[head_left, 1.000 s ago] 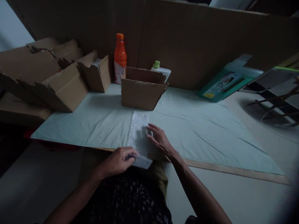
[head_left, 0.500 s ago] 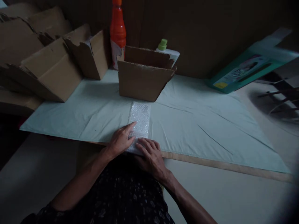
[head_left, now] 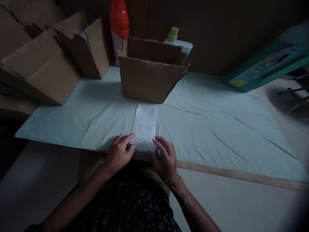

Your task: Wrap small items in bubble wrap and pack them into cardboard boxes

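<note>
Bubble wrap (head_left: 145, 122), in a flat rectangular piece or stack, lies at the front edge of the cloth-covered table (head_left: 205, 129). Its near end is folded or thicker, and whitish. My left hand (head_left: 119, 151) grips the near left corner, index finger above and thumb lower down. On the opposite side, my right hand (head_left: 166, 158) holds the near right corner between fingers and thumb. Whether the wrap is one piece or several layers, I cannot tell.
An open cardboard box (head_left: 147, 79) stands just beyond the wrap. Behind it are an orange bottle (head_left: 120, 22) and a white bottle with a green cap (head_left: 173, 33). More cardboard boxes (head_left: 53, 69) lean at left. A teal jug (head_left: 267, 64) stands at back right.
My right hand has moved outward to the right side of the wrap, and my left hand has drawn back to its left corner. The near end now shows between them. The view has shifted slightly.
</note>
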`<state>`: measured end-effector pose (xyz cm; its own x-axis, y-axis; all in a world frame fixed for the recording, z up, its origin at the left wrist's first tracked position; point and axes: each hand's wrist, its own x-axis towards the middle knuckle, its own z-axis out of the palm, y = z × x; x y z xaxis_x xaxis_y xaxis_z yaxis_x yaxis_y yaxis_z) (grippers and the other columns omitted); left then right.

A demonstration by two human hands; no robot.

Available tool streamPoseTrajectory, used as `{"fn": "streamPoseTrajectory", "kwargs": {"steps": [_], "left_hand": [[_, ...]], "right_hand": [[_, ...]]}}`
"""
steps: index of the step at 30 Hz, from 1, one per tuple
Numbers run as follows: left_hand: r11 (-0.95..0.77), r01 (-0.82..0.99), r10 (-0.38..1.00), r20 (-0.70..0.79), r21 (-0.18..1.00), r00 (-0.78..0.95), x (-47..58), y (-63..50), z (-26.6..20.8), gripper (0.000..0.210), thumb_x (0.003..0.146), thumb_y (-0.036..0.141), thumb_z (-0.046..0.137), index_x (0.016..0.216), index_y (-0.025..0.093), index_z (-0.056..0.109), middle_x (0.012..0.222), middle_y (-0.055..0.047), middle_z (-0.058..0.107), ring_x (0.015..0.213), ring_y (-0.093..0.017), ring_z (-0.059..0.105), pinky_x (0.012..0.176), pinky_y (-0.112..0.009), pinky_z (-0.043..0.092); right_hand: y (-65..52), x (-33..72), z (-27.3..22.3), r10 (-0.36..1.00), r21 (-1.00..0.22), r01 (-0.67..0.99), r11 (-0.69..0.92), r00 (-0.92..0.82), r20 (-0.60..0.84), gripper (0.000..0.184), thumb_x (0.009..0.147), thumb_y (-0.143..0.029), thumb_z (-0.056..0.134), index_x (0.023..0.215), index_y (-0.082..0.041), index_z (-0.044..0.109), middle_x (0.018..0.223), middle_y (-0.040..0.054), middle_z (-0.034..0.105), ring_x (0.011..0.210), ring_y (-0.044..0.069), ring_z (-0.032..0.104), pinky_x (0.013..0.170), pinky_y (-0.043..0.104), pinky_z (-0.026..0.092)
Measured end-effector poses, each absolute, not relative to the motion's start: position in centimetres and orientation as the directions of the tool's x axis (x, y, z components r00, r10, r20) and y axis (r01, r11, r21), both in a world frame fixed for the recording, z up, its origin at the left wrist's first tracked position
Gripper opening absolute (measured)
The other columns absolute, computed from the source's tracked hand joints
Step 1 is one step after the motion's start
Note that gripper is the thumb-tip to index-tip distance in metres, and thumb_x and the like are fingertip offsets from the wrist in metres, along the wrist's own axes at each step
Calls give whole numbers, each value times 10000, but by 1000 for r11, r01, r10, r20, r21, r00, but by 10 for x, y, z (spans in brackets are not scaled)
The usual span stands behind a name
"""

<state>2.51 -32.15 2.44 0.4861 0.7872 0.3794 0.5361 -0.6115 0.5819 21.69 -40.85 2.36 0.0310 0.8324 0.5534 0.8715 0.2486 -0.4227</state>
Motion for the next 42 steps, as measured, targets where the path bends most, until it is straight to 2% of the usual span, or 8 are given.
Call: {"fn": "streamPoseTrajectory", "kwargs": {"steps": [5,9,14,17,23,30,37,42], "left_hand": [[-588,598,808,375,544,454,31,-317,21,308,924,207,612,1226,155,639,1050,-104,713,964,-250,664,886,-412,556],[-635,556,772,436,536,462,23,-324,33,380,914,278,649,1277,173,610,1275,-145,624,1193,-288,590,1019,-448,506],[-654,456,739,381,604,556,15,-327,40,356,949,171,547,1303,196,576,1039,-65,712,1010,-214,633,924,-376,523],[-617,510,777,361,599,515,21,-317,32,329,944,175,551,1269,169,601,968,-64,715,919,-212,643,858,-369,537],[-609,566,793,409,556,451,31,-303,25,291,934,226,600,1219,174,631,1167,-116,676,1088,-255,618,966,-432,526],[-640,423,747,392,642,537,17,-313,33,374,926,170,566,1300,191,581,1107,-77,713,1058,-218,634,951,-380,536],[-540,584,837,315,606,447,44,-282,25,345,873,231,648,1211,162,642,971,-81,723,957,-256,651,919,-434,528],[-291,427,948,197,856,251,40,-293,25,486,886,347,633,1320,144,556,1172,-145,670,1039,-252,651,919,-422,541]], "right_hand": [[-408,220,28,882,-303,903,304,-146,448,265,930,-225,658,1194,-210,632,1279,110,695,1219,294,597,970,458,450],[-398,221,32,899,-395,862,316,-139,415,210,958,-162,595,1158,-192,651,1150,78,757,1150,255,645,969,437,447],[-397,227,40,942,-558,782,278,-108,318,204,967,-197,588,1156,-210,663,1013,65,763,950,218,684,855,396,507],[-399,227,38,927,-499,831,247,-53,371,274,961,-234,596,1232,-214,634,1144,102,733,1060,257,652,872,425,504],[-397,225,33,910,-338,904,261,-114,397,244,934,-225,644,1178,-205,645,1240,103,710,1168,278,605,970,460,443],[-394,229,36,938,-505,827,248,-74,340,227,978,-242,577,1193,-213,646,991,71,757,949,235,672,857,409,487],[-389,227,36,923,-301,934,192,-67,379,390,926,-306,653,1304,-233,592,1353,129,638,1210,300,581,980,475,439],[-371,230,31,923,-382,907,174,-16,383,236,956,-225,604,1183,-197,660,1068,94,763,1015,254,664,903,423,475]]}}
